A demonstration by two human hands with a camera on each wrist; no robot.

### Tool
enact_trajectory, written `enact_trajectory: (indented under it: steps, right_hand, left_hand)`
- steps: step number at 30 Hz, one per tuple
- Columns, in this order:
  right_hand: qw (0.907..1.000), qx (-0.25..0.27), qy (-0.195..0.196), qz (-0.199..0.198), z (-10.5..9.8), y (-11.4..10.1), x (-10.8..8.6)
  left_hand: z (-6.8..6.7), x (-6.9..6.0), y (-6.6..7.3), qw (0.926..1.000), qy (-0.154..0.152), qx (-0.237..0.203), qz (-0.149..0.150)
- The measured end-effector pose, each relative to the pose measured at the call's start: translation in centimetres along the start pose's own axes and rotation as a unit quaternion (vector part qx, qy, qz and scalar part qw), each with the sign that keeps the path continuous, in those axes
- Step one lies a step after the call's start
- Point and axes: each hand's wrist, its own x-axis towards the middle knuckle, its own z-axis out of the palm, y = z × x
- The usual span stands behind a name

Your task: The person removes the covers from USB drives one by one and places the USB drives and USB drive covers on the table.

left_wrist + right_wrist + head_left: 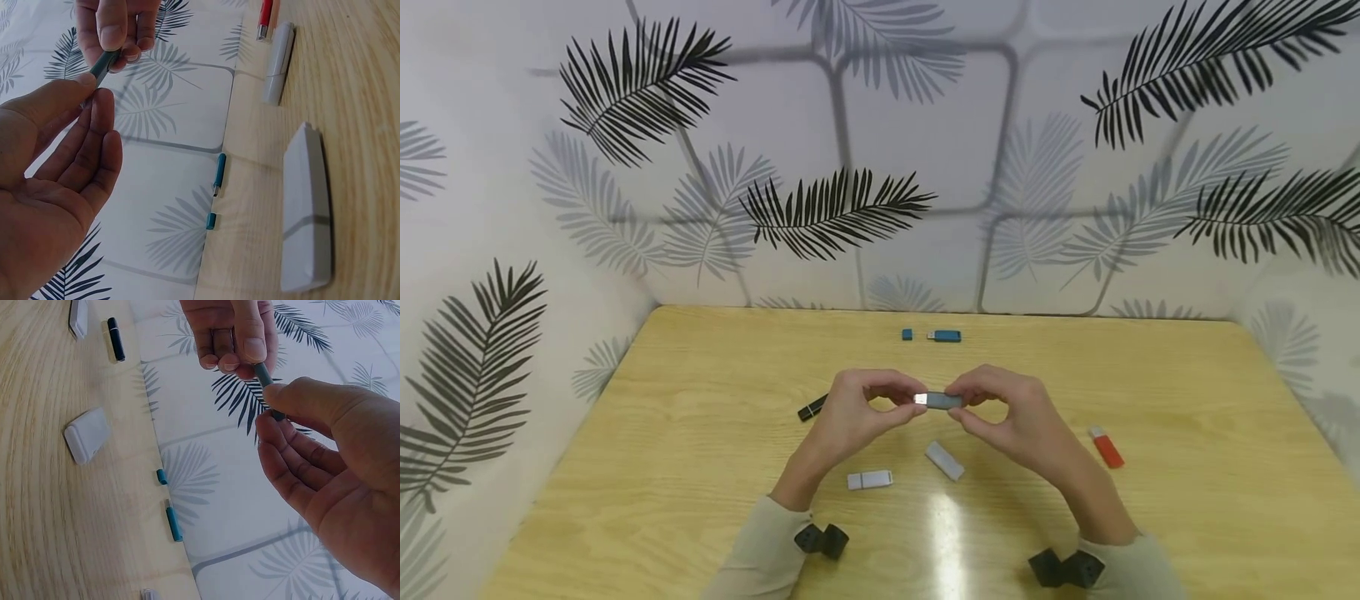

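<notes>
One slim grey USB stick (943, 401), shiny-ended, pinched in fingers (897, 380), wood-grained tabletop (700, 375)

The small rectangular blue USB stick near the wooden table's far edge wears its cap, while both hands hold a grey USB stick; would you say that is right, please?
Not quite: the head view shows the blue cap lying on the table, apart from the small rectangular blue USB stick; the left hand and right hand do hold the grey USB stick.

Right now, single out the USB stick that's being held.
The dark grey USB stick, pinched by both the left hand and the right hand; the others lie untouched on the table.
</notes>
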Motion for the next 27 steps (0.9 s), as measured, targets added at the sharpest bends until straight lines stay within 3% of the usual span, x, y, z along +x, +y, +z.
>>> enact_trajectory:
  steps: [12,20,23,27]
  right_hand:
    - [0.9997,0.019,-0.008,-0.014,-0.4,-0.9,0.1]
    - [0.9992,0.025,-0.011,-0.029,-0.5,-1.0,0.5]
    - [0.9997,0.002,-0.003,-0.024,-1.2,-0.8,0.4]
    - [0.9991,-0.025,0.031,-0.013,-2.8,-0.8,-0.3]
  left_hand:
    - [-0.2,-0.4,0.2,0.999,-0.005,-0.045,0.006]
    - [-0.8,-0.4,0.7,1.0,-0.003,-0.008,0.004]
    - [-1.6,-0.3,0.8,0.9999,0.002,-0.015,0.005]
    - [-3.5,-0.6,0.9,0.999,0.036,-0.026,0.006]
